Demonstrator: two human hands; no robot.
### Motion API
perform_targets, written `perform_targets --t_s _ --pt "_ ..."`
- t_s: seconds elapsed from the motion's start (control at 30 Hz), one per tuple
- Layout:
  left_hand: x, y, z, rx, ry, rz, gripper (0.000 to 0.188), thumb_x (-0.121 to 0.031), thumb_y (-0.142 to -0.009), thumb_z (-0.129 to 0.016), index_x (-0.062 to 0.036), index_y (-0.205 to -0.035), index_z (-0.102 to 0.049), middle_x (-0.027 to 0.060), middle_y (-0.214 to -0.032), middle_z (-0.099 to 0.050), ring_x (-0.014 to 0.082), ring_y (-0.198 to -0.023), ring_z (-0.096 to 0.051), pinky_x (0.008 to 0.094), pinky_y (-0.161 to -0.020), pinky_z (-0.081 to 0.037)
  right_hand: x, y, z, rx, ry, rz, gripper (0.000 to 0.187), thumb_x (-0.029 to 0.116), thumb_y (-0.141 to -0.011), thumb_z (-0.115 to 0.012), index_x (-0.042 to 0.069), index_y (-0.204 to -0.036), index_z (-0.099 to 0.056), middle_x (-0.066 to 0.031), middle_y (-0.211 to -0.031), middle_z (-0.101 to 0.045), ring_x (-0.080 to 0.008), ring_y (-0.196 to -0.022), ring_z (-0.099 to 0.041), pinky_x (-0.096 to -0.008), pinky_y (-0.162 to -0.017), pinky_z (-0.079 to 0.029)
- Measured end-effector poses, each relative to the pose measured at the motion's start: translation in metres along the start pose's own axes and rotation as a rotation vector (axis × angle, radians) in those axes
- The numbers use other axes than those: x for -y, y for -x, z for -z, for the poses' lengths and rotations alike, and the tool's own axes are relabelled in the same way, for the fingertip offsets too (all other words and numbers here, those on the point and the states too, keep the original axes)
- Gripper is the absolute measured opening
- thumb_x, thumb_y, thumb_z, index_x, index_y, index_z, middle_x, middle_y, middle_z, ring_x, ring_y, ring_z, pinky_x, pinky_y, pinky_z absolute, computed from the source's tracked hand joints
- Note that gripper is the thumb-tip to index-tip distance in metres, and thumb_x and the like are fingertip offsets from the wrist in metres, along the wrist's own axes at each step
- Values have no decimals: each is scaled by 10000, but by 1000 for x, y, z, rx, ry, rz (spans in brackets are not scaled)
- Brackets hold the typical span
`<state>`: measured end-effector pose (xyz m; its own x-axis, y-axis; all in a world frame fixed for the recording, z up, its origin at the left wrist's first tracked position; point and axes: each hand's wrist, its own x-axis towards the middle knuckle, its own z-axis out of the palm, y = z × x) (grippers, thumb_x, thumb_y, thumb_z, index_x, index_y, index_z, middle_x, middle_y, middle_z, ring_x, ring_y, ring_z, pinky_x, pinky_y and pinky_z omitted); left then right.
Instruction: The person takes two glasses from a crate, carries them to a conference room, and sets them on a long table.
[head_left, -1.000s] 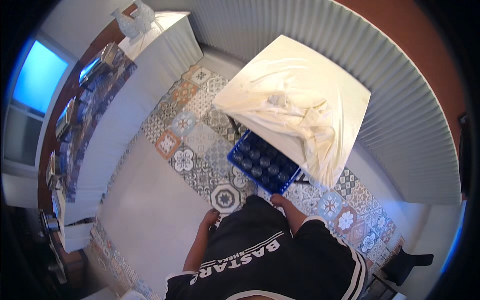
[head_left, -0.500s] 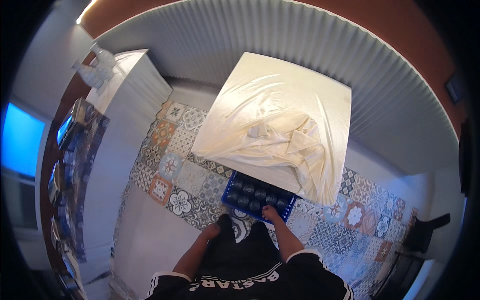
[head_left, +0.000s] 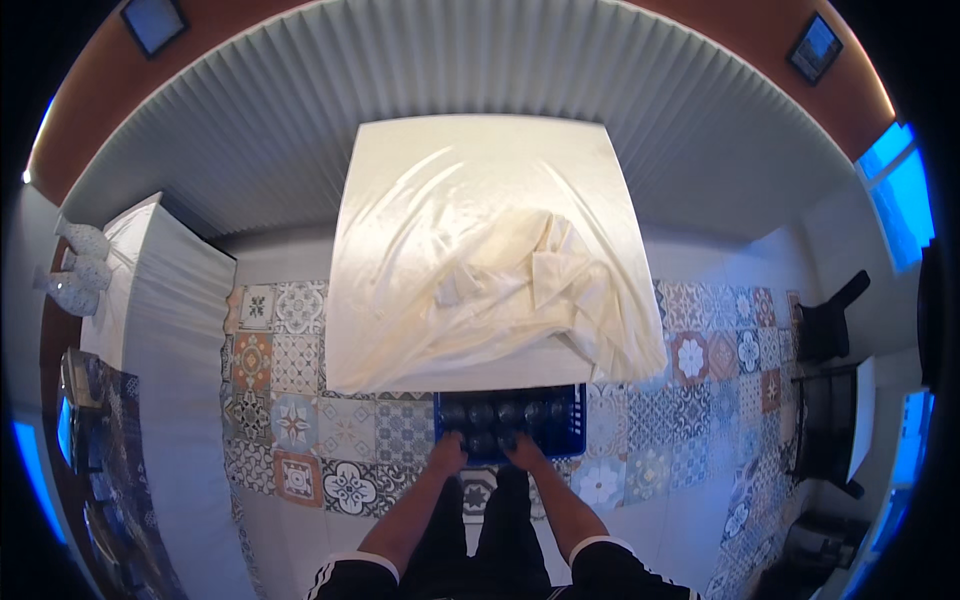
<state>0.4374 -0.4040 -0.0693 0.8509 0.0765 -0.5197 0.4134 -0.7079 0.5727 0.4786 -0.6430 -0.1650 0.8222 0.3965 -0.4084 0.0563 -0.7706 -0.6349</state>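
Observation:
A blue plastic crate (head_left: 577,432) sits on the tiled floor in front of my feet, its far side under the edge of a cloth-covered table (head_left: 400,180). Rows of round, clear glass-like vessels (head_left: 482,414) stand inside; their exact kind is too dark to tell. My left hand (head_left: 450,453) closes over the crate's near rim by its left corner. Around the middle of that same rim, my right hand (head_left: 522,453) is curled, close to one of the vessels. The fingertips of both hands are partly hidden.
Crumpled cream satin cloth (head_left: 540,270) lies on the table's near half. To the left stands a long white-draped table (head_left: 180,400) with patterned white vases (head_left: 80,270). A pleated grey curtain (head_left: 480,60) hangs behind. Dark chairs (head_left: 830,320) are at the right.
My view has turned, so the table and crate now appear straight ahead. My left hand has come forward from beside my leg to the crate's rim. The right hand stays at the crate.

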Motion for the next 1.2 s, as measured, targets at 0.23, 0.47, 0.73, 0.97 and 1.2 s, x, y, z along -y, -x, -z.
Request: perform_targets --t_s 0.23,0.47,0.73,0.97,1.2 --pt "8 -12 -18 15 -138 28 604 -162 -706 -673 -33 -1228 -397 197 -1206 -457 392 -1107 -506 492 -888 -470 55 -5 2 -35 -112 46 680 271 -696 -726 -32 -1234 -440 -286 -1185 -485 -451 -1120 -470 -453 -968 -404" --pt "-2 -6 -23 61 -150 -18 704 -166 -692 -742 -12 -1260 -355 204 -1184 -437 400 -1110 -480 462 -904 -462 39 -8 -22 -60 -31 -75 733 215 -660 -752 -38 -1232 -370 -304 -1172 -444 -465 -1123 -440 -458 -940 -424" --pt "-5 -24 -40 33 -278 -116 699 -199 -713 -732 -24 -1282 -367 184 -1212 -442 369 -1148 -461 448 -930 -441 11 -17 -36 -210 -95 -172 666 145 -647 -748 -28 -1172 -377 -254 -1133 -463 -458 -1088 -460 -466 -913 -436" --pt "-13 -38 -40 82 -442 -123 701 -281 -697 -748 -67 -1268 -402 143 -1190 -484 306 -1142 -471 441 -924 -417 28 -10 9 -83 81 -260 688 238 -671 -737 -19 -1209 -395 -242 -1155 -459 -428 -1102 -480 -455 -921 -443" --pt "-22 -37 -51 -1 -476 -72 771 -312 -626 -799 -24 -1227 -412 142 -1131 -528 302 -1099 -497 407 -892 -416 54 -18 -3 108 174 -404 906 315 -707 -731 -8 -1389 -229 -321 -1359 -312 -444 -1174 -457 -425 -943 -451"
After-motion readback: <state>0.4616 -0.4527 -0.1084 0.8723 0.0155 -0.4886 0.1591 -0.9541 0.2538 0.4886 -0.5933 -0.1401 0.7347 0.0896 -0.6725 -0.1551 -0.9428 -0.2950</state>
